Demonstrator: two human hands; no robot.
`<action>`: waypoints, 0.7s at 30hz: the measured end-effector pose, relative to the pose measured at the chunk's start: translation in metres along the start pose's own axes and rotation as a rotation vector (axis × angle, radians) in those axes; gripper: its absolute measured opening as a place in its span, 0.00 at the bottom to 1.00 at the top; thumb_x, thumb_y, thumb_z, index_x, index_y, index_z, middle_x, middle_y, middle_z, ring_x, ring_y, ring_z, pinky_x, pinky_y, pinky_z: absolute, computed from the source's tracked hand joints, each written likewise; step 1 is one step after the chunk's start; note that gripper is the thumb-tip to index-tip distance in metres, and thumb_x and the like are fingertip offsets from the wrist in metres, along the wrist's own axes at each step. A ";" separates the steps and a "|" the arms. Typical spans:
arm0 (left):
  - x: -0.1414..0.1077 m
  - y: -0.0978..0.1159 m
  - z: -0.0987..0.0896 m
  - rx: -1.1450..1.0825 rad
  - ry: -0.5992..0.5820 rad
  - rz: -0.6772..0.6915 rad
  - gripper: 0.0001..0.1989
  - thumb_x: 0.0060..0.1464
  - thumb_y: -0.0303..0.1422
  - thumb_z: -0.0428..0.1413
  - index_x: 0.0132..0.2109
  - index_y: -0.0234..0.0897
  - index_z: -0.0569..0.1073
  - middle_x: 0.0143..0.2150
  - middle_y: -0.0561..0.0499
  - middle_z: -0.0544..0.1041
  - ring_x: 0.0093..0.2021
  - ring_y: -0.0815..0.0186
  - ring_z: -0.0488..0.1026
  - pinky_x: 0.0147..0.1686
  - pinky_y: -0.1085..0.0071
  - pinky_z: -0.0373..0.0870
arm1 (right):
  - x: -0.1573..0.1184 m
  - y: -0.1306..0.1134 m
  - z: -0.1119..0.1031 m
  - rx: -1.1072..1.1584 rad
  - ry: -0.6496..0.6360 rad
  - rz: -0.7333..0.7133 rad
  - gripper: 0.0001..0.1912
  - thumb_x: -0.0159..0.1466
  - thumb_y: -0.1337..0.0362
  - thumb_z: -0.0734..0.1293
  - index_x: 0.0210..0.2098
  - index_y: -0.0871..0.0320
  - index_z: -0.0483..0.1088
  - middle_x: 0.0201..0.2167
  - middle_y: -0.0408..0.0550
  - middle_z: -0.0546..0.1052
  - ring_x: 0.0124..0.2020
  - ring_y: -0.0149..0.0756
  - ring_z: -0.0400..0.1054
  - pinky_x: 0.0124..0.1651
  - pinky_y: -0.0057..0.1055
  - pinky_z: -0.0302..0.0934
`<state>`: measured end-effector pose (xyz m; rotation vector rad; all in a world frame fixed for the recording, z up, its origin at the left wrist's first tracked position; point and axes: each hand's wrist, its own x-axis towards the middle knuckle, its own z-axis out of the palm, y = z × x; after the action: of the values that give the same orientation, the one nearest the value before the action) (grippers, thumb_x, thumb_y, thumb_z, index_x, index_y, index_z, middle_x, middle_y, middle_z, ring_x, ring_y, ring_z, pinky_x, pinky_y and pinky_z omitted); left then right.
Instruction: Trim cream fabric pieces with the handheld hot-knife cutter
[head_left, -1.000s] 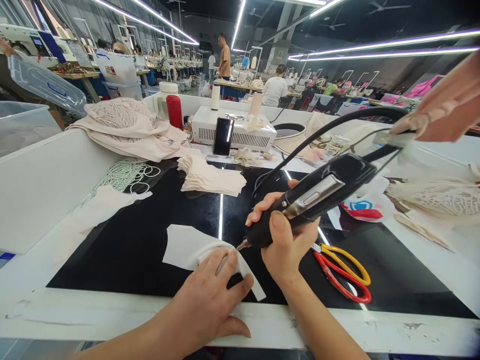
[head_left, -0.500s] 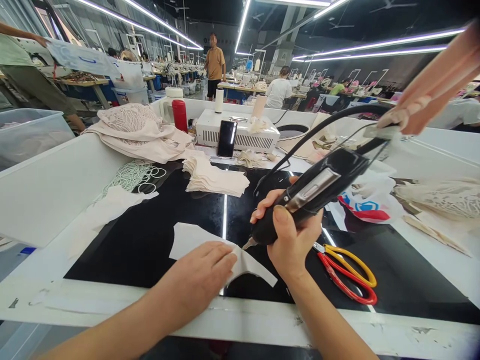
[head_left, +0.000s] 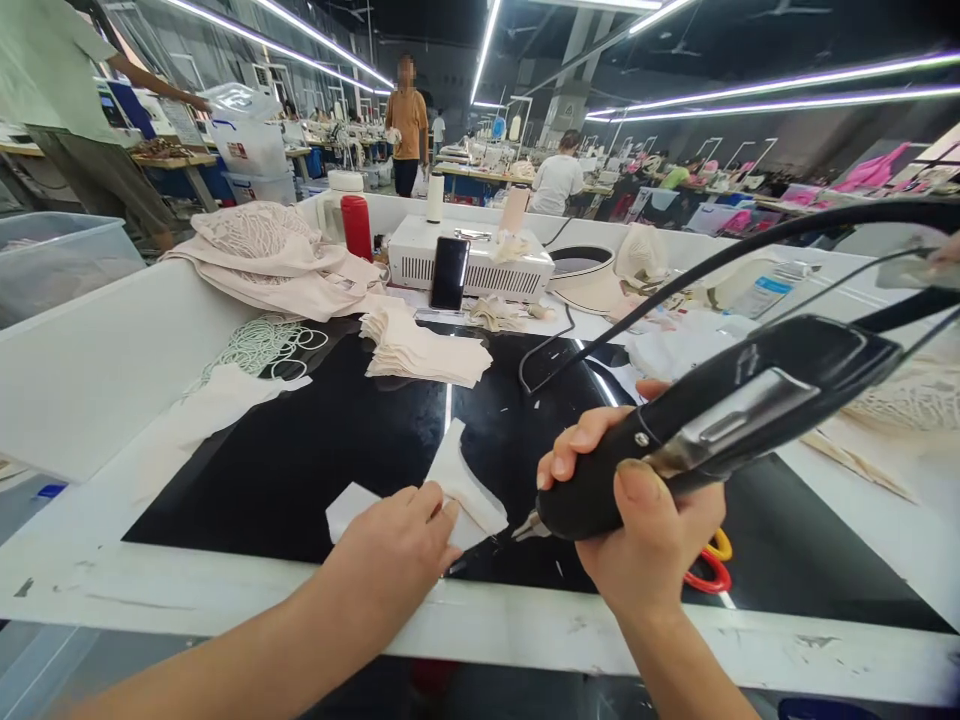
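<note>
My left hand (head_left: 397, 555) is closed over a white fabric piece (head_left: 459, 470), its fingertips bunching the middle. One end of the piece stands folded up and away from the black glossy board (head_left: 300, 460). My right hand (head_left: 645, 530) wraps round a black corded handheld tool (head_left: 720, 410) with a silver lever and a pointed metal tip. That tip is just right of the fabric, apart from it and low over the board. Red and yellow scissors handles (head_left: 709, 578) show partly behind my right wrist; their blades are hidden.
A stack of cream fabric pieces (head_left: 427, 352) lies further back. Behind it are a phone (head_left: 448, 273) and a white vented box (head_left: 495, 268). Green cord (head_left: 259, 348) and draped cloth (head_left: 277, 260) are at left. The tool's black cable (head_left: 675, 280) arches across the right. Co-workers stand beyond.
My right hand has moved right with the tool, its tip drawn off the fabric. The fabric's far end has been turned up. The scissors are now mostly covered.
</note>
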<state>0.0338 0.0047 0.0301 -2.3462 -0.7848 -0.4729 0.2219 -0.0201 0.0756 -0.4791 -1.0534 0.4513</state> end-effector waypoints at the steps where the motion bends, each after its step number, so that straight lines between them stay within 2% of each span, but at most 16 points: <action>1: 0.000 0.002 0.000 -0.012 0.004 -0.001 0.12 0.56 0.44 0.56 0.42 0.43 0.67 0.31 0.58 0.68 0.33 0.77 0.61 0.33 0.70 0.49 | -0.001 0.000 -0.002 -0.005 -0.002 -0.010 0.23 0.65 0.60 0.73 0.56 0.55 0.64 0.33 0.43 0.72 0.26 0.31 0.69 0.24 0.32 0.69; 6: -0.001 -0.004 -0.003 0.034 0.106 0.010 0.15 0.50 0.36 0.62 0.32 0.41 0.61 0.25 0.57 0.64 0.29 0.74 0.56 0.31 0.68 0.47 | -0.004 0.008 -0.005 -0.005 0.032 -0.024 0.21 0.65 0.62 0.73 0.54 0.54 0.65 0.33 0.42 0.72 0.26 0.31 0.69 0.24 0.31 0.69; 8: 0.002 -0.008 -0.007 0.069 0.135 0.031 0.14 0.45 0.29 0.63 0.33 0.41 0.63 0.26 0.58 0.65 0.30 0.74 0.59 0.30 0.69 0.48 | -0.004 0.012 -0.004 0.008 0.045 -0.024 0.22 0.65 0.62 0.73 0.55 0.54 0.64 0.33 0.42 0.72 0.26 0.31 0.69 0.25 0.31 0.69; 11: 0.010 -0.005 -0.013 -0.013 0.131 0.103 0.17 0.40 0.23 0.61 0.39 0.40 0.68 0.31 0.58 0.70 0.35 0.77 0.67 0.32 0.73 0.53 | -0.003 0.014 -0.004 0.010 0.030 -0.040 0.22 0.65 0.63 0.72 0.56 0.55 0.63 0.34 0.43 0.73 0.26 0.31 0.68 0.25 0.32 0.69; 14: 0.018 0.005 -0.013 -0.107 0.141 0.208 0.18 0.45 0.28 0.63 0.45 0.40 0.70 0.37 0.57 0.72 0.42 0.78 0.70 0.36 0.75 0.58 | -0.003 0.014 -0.007 -0.006 0.003 -0.052 0.21 0.67 0.63 0.72 0.56 0.55 0.65 0.34 0.43 0.72 0.27 0.31 0.68 0.26 0.32 0.69; 17: 0.022 0.016 -0.002 -0.136 0.201 0.259 0.18 0.50 0.34 0.63 0.47 0.39 0.70 0.40 0.56 0.73 0.46 0.80 0.69 0.39 0.77 0.61 | -0.004 0.014 -0.011 -0.038 -0.023 -0.065 0.20 0.68 0.63 0.70 0.58 0.52 0.66 0.35 0.43 0.72 0.28 0.30 0.68 0.27 0.32 0.69; 19: 0.022 0.020 0.007 -0.136 0.213 0.281 0.17 0.52 0.34 0.61 0.48 0.38 0.70 0.41 0.55 0.74 0.46 0.80 0.68 0.43 0.78 0.64 | -0.005 0.014 -0.013 -0.040 -0.037 -0.066 0.21 0.68 0.64 0.70 0.59 0.52 0.65 0.36 0.43 0.72 0.29 0.30 0.69 0.28 0.32 0.69; 21: 0.020 0.021 0.015 -0.118 0.176 0.309 0.17 0.54 0.33 0.59 0.51 0.37 0.69 0.44 0.54 0.74 0.48 0.80 0.68 0.47 0.78 0.66 | -0.005 0.014 -0.014 -0.032 -0.045 -0.068 0.22 0.68 0.65 0.70 0.60 0.51 0.66 0.36 0.43 0.72 0.29 0.31 0.69 0.28 0.32 0.70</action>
<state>0.0641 0.0096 0.0198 -2.4364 -0.3132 -0.5920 0.2305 -0.0140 0.0581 -0.4613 -1.1187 0.3870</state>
